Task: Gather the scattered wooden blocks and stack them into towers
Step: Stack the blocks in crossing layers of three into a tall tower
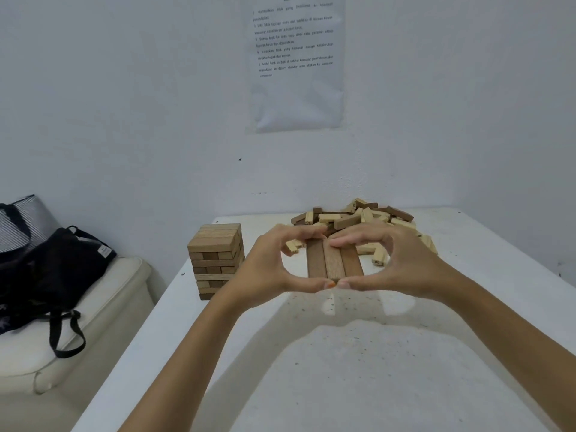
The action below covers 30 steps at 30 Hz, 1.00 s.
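Wood in both hands: left hand (pixel 274 265) and right hand (pixel 397 260) each pinch the row of three blocks (pixel 334 260), thumbs at the near ends, fingers curled over the far ends. Row lies flat on bench (pixel 343 369). Probably a new base layer. One tower (pixel 216 260) stands at left; loose pile (pixel 358 217) behind is unstacked, so most work remains.

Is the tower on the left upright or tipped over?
Upright. The tower stands on the table with level layers; left hand and right hand hold the three flat blocks, clear of it.
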Available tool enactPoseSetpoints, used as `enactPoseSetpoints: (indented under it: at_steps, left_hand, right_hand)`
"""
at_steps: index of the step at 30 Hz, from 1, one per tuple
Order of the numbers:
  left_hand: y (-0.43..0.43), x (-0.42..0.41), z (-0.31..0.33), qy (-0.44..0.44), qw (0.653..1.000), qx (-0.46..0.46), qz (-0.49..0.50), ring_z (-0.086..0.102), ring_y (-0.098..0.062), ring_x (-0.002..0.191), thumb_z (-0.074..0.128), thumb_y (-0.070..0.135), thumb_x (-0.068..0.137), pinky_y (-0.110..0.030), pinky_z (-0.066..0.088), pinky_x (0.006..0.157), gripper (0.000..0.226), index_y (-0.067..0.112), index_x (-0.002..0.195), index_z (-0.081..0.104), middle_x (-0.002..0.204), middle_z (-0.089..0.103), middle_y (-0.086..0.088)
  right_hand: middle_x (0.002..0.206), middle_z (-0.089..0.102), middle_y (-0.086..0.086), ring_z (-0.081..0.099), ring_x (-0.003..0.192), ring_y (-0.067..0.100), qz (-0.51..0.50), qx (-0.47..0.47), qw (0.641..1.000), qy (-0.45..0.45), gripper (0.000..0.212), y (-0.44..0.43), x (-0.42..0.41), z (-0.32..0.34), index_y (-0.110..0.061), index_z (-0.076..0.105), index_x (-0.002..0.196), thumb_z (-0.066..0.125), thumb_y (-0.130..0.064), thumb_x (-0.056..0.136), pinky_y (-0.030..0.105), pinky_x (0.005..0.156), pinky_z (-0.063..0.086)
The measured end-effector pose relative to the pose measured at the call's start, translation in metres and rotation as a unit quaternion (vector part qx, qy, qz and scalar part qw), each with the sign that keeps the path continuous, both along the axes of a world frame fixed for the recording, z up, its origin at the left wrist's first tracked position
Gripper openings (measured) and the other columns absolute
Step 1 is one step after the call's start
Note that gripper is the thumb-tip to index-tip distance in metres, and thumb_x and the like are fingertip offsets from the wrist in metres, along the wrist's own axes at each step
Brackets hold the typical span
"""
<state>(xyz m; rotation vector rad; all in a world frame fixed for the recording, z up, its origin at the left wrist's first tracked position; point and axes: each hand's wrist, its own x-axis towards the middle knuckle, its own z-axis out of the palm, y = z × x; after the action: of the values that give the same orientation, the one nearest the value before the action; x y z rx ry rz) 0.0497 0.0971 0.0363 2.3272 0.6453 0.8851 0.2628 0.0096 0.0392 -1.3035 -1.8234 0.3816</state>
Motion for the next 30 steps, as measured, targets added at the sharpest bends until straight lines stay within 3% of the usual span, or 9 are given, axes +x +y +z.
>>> enactPoseSetpoints:
  at_steps: [4, 9, 15, 19, 22, 26, 30]
  left_hand:
    - [0.004, -0.023, 0.022, -0.003, 0.999, 0.040, 0.009, 0.051, 0.001, 0.111, 0.088, 0.041, 0.057, -0.008, 0.039, 0.081, 0.078, 0.036, 0.128, 0.056, 0.115, 0.062, 0.023]
    - [0.022, -0.055, 0.048, -0.005, 0.998, 0.055, 0.020, 0.054, -0.003, 0.113, 0.080, 0.050, 0.055, -0.010, 0.039, 0.082, 0.077, 0.034, 0.127, 0.058, 0.113, 0.065, 0.022]
    - [0.050, -0.094, 0.065, 0.033, 0.998, 0.031, 0.048, 0.055, 0.000, 0.113, 0.080, 0.050, 0.055, -0.015, 0.040, 0.086, 0.076, 0.035, 0.127, 0.057, 0.115, 0.066, 0.021]
    - [0.069, -0.113, 0.066, 0.060, 0.996, 0.009, 0.065, 0.053, 0.002, 0.115, 0.080, 0.060, 0.050, -0.022, 0.038, 0.088, 0.081, 0.041, 0.125, 0.056, 0.115, 0.064, 0.023]
    - [0.081, -0.122, 0.064, 0.080, 0.994, -0.012, 0.072, 0.050, 0.004, 0.118, 0.073, 0.077, 0.046, -0.023, 0.036, 0.088, 0.088, 0.044, 0.125, 0.055, 0.117, 0.063, 0.024]
    - [0.095, -0.129, 0.058, 0.100, 0.992, -0.038, 0.074, 0.048, 0.006, 0.120, 0.074, 0.077, 0.046, -0.025, 0.034, 0.092, 0.088, 0.044, 0.125, 0.055, 0.120, 0.062, 0.023]
    - [0.104, -0.130, 0.051, 0.116, 0.989, -0.053, 0.073, 0.048, 0.007, 0.120, 0.077, 0.072, 0.048, -0.025, 0.034, 0.093, 0.086, 0.042, 0.126, 0.056, 0.122, 0.061, 0.024]
  right_hand:
    - [0.113, 0.064, -0.021, 0.056, 0.114, 0.001, 0.019, 0.008, 1.000, -0.012, 0.056, 0.010, -0.018, 0.025, -0.040, 0.071, 0.107, 0.085, -0.051, 0.054, 0.016, 0.092, 0.046]
    - [0.112, 0.064, -0.014, 0.059, 0.108, 0.002, 0.026, 0.016, 1.000, -0.004, 0.054, 0.038, -0.049, 0.044, -0.040, 0.070, 0.106, 0.088, -0.048, 0.055, 0.033, 0.092, 0.053]
    - [0.104, 0.068, -0.019, 0.054, 0.104, -0.006, 0.044, 0.036, 0.998, 0.006, 0.046, 0.072, -0.090, 0.050, -0.030, 0.073, 0.105, 0.089, -0.036, 0.062, 0.012, 0.087, 0.046]
    - [0.104, 0.069, -0.018, 0.054, 0.105, -0.005, 0.035, 0.035, 0.999, 0.004, 0.045, 0.098, -0.110, 0.046, -0.030, 0.073, 0.103, 0.089, -0.038, 0.061, 0.017, 0.088, 0.046]
    - [0.101, 0.069, -0.019, 0.051, 0.101, -0.012, 0.038, 0.021, 0.999, 0.003, 0.044, 0.112, -0.119, 0.043, -0.029, 0.074, 0.103, 0.088, -0.038, 0.063, 0.013, 0.084, 0.043]
    - [0.093, 0.066, -0.022, 0.048, 0.095, -0.020, 0.039, 0.002, 0.999, 0.006, 0.041, 0.122, -0.126, 0.038, -0.027, 0.075, 0.103, 0.088, -0.036, 0.065, 0.008, 0.081, 0.040]
    - [0.099, 0.069, -0.017, 0.048, 0.095, -0.020, 0.039, -0.016, 0.999, -0.004, 0.042, 0.130, -0.126, 0.031, -0.028, 0.074, 0.103, 0.088, -0.038, 0.064, 0.001, 0.075, 0.037]
